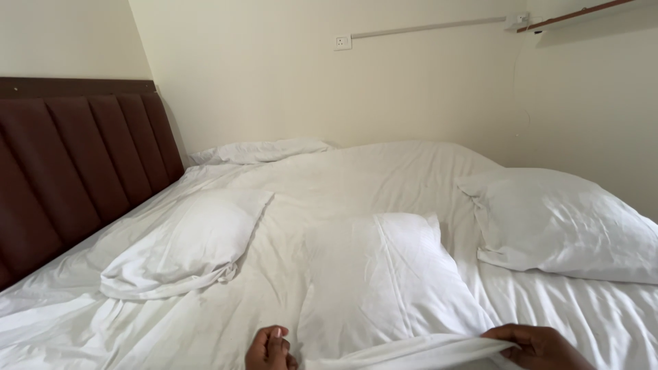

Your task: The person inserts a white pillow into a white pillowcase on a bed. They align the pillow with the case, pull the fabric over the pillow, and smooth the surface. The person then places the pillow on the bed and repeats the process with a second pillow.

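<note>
Seen from above, at the near edge of a bed: two hands at the bottom of the frame. Left hand (pixel 269 349), bottom centre, closed in a fist around the white cloth. Right hand (pixel 538 346), bottom right, fingers curled over the same hem and pinching it. Stretched between them, the open edge of a white pillowcase (pixel 418 351), with the middle pillow (pixel 384 281) lying just beyond, centre of the frame.

Judged from this: casing of that pillow looks nearly done, opening not yet closed or tucked; white sheet (pixel 329 185) beneath rumpled and unsmoothed; no pillow yet set against the headboard.

Counted: three pillows in full view, namely left pillow (pixel 181 247), middle one, right pillow (pixel 569 226); one more bundled white shape (pixel 260 151) at upper centre, pillow or bedding, cannot tell. One padded dark-red headboard (pixel 75 164), left. One wall socket (pixel 343 42), top centre.
</note>
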